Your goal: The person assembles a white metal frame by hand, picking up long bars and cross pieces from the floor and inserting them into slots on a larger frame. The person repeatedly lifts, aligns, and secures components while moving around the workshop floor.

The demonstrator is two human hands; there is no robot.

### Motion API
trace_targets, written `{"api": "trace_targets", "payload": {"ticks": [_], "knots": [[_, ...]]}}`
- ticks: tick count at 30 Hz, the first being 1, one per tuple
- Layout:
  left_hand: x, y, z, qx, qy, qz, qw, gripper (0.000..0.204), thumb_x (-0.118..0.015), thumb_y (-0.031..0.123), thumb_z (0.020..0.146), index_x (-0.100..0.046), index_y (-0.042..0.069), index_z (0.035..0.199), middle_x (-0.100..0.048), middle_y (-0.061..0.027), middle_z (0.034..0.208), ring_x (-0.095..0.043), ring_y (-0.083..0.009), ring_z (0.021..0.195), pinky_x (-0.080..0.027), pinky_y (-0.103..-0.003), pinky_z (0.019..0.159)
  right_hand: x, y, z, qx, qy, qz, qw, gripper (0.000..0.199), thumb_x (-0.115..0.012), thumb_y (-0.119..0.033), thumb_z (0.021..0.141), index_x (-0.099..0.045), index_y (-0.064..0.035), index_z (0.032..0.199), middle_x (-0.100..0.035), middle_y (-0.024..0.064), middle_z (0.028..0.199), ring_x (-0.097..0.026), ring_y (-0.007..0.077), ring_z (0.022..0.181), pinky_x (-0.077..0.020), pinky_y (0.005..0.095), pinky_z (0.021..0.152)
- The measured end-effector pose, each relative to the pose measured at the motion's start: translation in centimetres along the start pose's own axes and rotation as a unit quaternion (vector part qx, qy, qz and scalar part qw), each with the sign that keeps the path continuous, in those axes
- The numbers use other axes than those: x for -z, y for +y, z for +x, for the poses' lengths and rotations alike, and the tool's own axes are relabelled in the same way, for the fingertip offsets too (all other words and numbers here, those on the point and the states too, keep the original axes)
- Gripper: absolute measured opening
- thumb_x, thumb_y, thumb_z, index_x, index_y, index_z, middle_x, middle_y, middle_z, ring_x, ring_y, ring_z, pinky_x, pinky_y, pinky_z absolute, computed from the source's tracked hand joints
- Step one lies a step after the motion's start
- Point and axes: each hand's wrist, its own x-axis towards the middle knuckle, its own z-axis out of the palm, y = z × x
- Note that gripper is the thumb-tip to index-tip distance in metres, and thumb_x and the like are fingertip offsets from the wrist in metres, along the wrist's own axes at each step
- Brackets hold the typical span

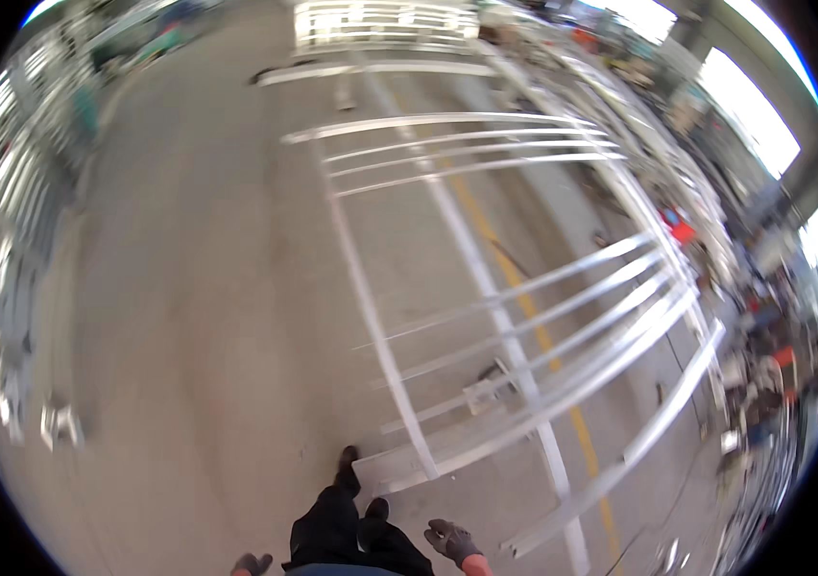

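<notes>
I stand on a grey concrete floor beside a large frame of silvery metal bars (486, 317) lying flat in front of me and to my right. My right hand (451, 540), in a dark grey glove, hangs at my side with its fingers loosely apart and nothing in it, just short of the frame's near corner (385, 470). My left hand (253, 564) shows only as a gloved tip at the lower edge, so its fingers cannot be read. My dark trousers and shoes (347, 459) are between the hands. The picture is blurred by motion.
A yellow line (524, 307) runs along the floor under the frame. More metal frames (385, 24) stand at the far end. Racks and cluttered gear line the left side (6, 288) and the right side (764, 384). Bright windows are at the upper right.
</notes>
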Motion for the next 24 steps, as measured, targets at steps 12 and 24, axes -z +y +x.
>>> {"api": "trace_targets", "payload": {"ticks": [12, 24], "knots": [[18.4, -1.4, 16.2, -0.223, -0.15, -0.046, 0.962, 0.087, -0.055, 0.07, 0.09, -0.056, -0.003, 0.137, -0.067, -0.0238, 0.129, -0.062, -0.0393, 0.122, -0.047, -0.045, 0.103, -2.6, -12.9, 5.4, -0.096, -0.138, -0.044, 0.985, 0.053, -0.051, -0.051, 0.098, -0.063, -0.0123, 0.132, -0.067, 0.0183, 0.129, -0.06, 0.0364, 0.125, -0.0462, 0.0472, 0.104], [47.2, -0.3, 32.7, -0.165, 0.022, -0.306, 0.937, 0.062, -0.065, 0.029, 0.098, -0.044, 0.003, 0.151, -0.054, -0.0176, 0.148, -0.056, -0.0345, 0.13, -0.047, -0.049, 0.106, 0.8, -40.2, 22.4, 0.085, -0.062, 0.096, 0.99, 0.062, -0.058, -0.048, 0.096, -0.052, -0.01, 0.145, -0.063, 0.02, 0.134, -0.057, 0.0382, 0.127, -0.0449, 0.0432, 0.105]]}}
